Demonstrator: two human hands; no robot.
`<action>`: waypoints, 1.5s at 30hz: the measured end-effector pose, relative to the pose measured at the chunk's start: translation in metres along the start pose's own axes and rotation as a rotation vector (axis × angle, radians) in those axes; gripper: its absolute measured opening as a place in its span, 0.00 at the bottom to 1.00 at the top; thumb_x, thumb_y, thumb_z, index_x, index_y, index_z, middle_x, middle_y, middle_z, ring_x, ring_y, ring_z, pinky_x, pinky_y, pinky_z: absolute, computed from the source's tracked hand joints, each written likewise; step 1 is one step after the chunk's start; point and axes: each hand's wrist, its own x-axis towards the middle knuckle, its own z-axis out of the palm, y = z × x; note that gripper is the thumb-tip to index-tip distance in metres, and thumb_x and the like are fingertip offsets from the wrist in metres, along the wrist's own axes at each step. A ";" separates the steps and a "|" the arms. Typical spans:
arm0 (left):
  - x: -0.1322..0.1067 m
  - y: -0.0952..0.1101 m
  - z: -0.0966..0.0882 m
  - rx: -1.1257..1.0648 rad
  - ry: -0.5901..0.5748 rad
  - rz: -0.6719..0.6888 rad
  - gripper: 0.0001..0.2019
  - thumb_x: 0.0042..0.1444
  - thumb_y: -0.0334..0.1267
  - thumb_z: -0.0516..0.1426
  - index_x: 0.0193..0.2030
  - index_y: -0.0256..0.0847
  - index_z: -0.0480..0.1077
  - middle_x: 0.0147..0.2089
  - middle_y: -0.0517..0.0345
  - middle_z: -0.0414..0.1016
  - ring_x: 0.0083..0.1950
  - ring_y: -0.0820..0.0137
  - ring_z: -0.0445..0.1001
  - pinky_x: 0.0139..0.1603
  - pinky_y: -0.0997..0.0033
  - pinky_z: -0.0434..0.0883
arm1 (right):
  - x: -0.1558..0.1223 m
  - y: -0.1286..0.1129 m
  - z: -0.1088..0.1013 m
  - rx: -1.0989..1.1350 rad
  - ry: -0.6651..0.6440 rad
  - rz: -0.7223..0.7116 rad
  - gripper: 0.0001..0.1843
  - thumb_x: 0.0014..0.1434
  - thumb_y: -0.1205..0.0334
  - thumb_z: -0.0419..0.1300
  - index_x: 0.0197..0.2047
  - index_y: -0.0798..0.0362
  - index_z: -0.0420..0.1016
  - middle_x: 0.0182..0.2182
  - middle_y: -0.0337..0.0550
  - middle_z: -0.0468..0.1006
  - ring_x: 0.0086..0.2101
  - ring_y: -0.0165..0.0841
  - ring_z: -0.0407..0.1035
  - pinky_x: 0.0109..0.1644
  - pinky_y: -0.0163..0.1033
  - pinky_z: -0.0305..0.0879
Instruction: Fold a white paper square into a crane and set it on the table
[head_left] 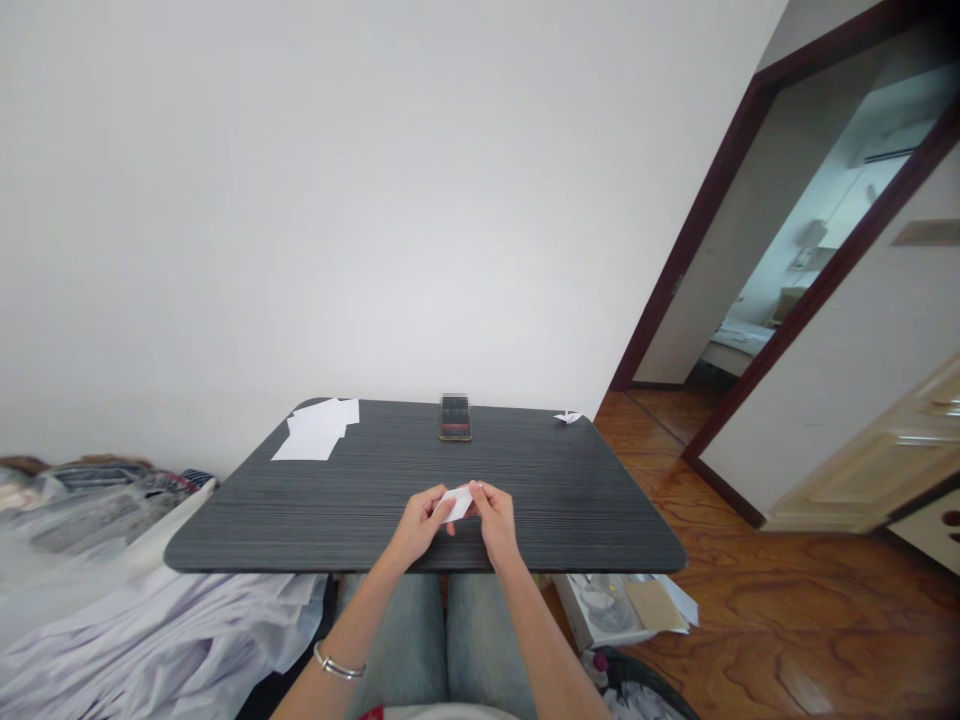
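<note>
Jeans (401,640): two denim legs, nearest of all, reaching under the near edge of the desk (300,520).
Left hand (420,522): thumb and fingers close together, pinching the left end of a paper piece (456,503); a silver bracelet (339,666) circles the forearm.
Paper piece: small, white, apparently folded, held over the desk by the middle of its near edge.
Right hand (495,515): fingertips gathered on the paper's right end.
Creasing: if a fold is being worked, as seems likely, match the edges first, then press firmly along the line; the hard desk would give better backing than mid-air.
Desk surface: dark, finely striped, corners rounded; white sheets (315,430) overlap near the far left corner, a phone (455,417) is mid far edge, a folded paper figure (568,417) near the far right corner.
Room: fabric heap (165,640) left, plain wall (375,200) behind, doorway (690,230) and wooden floor (787,610) right.
</note>
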 end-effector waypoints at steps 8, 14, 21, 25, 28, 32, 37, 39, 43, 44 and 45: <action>0.001 0.001 0.001 -0.057 0.008 -0.040 0.17 0.53 0.49 0.50 0.25 0.35 0.64 0.16 0.62 0.66 0.15 0.79 0.52 0.16 0.78 0.48 | 0.002 0.000 -0.001 -0.011 0.076 -0.003 0.14 0.52 0.54 0.57 0.22 0.55 0.71 0.14 0.34 0.65 0.17 0.25 0.58 0.20 0.30 0.56; 0.002 0.000 0.001 -0.173 -0.026 -0.111 0.28 0.56 0.54 0.39 0.32 0.30 0.69 0.19 0.55 0.70 0.13 0.80 0.53 0.13 0.79 0.47 | 0.004 0.000 -0.004 -0.071 0.116 -0.014 0.16 0.52 0.54 0.56 0.18 0.55 0.67 0.13 0.33 0.63 0.15 0.24 0.56 0.19 0.30 0.54; 0.001 -0.002 -0.001 -0.250 -0.062 -0.150 0.25 0.53 0.52 0.47 0.42 0.29 0.68 0.24 0.52 0.74 0.14 0.81 0.57 0.11 0.82 0.48 | 0.002 -0.001 -0.005 -0.090 0.186 -0.083 0.17 0.53 0.53 0.55 0.19 0.55 0.65 0.13 0.32 0.61 0.15 0.24 0.55 0.19 0.29 0.53; 0.000 -0.004 -0.001 -0.166 -0.102 -0.123 0.21 0.47 0.44 0.57 0.45 0.32 0.66 0.25 0.55 0.74 0.14 0.82 0.57 0.12 0.83 0.49 | 0.001 0.000 -0.005 -0.096 0.227 -0.098 0.16 0.54 0.54 0.54 0.20 0.55 0.64 0.13 0.31 0.61 0.15 0.23 0.54 0.19 0.29 0.53; 0.000 -0.006 0.000 -0.142 -0.108 -0.105 0.18 0.50 0.44 0.55 0.43 0.32 0.67 0.25 0.54 0.75 0.14 0.82 0.56 0.12 0.82 0.49 | 0.001 0.000 -0.005 -0.092 0.228 -0.093 0.17 0.54 0.54 0.54 0.19 0.54 0.63 0.13 0.31 0.61 0.15 0.23 0.54 0.19 0.29 0.52; 0.001 -0.006 0.000 -0.131 -0.109 -0.104 0.18 0.51 0.45 0.54 0.42 0.31 0.67 0.26 0.54 0.75 0.14 0.82 0.56 0.12 0.82 0.49 | 0.002 0.000 -0.005 -0.091 0.220 -0.094 0.17 0.54 0.53 0.54 0.19 0.54 0.63 0.13 0.31 0.61 0.15 0.24 0.55 0.19 0.29 0.53; 0.002 -0.004 0.001 -0.121 -0.081 -0.107 0.17 0.51 0.46 0.54 0.38 0.31 0.67 0.25 0.55 0.74 0.14 0.82 0.56 0.12 0.83 0.49 | 0.001 0.001 -0.004 -0.082 0.171 -0.079 0.17 0.54 0.53 0.54 0.19 0.55 0.64 0.13 0.32 0.62 0.15 0.24 0.56 0.19 0.30 0.55; 0.002 -0.004 0.002 -0.117 -0.051 -0.102 0.17 0.52 0.47 0.52 0.36 0.32 0.67 0.25 0.55 0.74 0.14 0.82 0.56 0.12 0.83 0.50 | 0.000 0.000 -0.003 -0.083 0.120 -0.067 0.16 0.53 0.54 0.54 0.20 0.55 0.65 0.13 0.32 0.63 0.15 0.24 0.57 0.19 0.30 0.56; 0.004 -0.006 0.003 -0.111 -0.019 -0.086 0.17 0.53 0.48 0.50 0.32 0.32 0.67 0.23 0.56 0.73 0.14 0.82 0.57 0.12 0.82 0.50 | -0.001 0.000 -0.001 -0.086 0.064 -0.052 0.14 0.53 0.55 0.55 0.22 0.55 0.68 0.14 0.33 0.64 0.16 0.25 0.58 0.19 0.30 0.57; 0.004 -0.007 0.003 -0.109 -0.018 -0.082 0.17 0.53 0.48 0.50 0.32 0.32 0.67 0.22 0.57 0.73 0.14 0.82 0.57 0.13 0.82 0.50 | -0.001 -0.001 -0.001 -0.085 0.066 -0.051 0.14 0.52 0.55 0.56 0.23 0.55 0.68 0.13 0.32 0.64 0.16 0.25 0.58 0.19 0.30 0.57; 0.004 -0.007 0.002 -0.107 -0.019 -0.080 0.17 0.53 0.48 0.50 0.32 0.32 0.67 0.22 0.57 0.72 0.14 0.82 0.57 0.13 0.82 0.50 | -0.001 -0.001 -0.001 -0.084 0.073 -0.052 0.13 0.52 0.55 0.56 0.23 0.55 0.68 0.13 0.32 0.64 0.16 0.25 0.58 0.19 0.30 0.57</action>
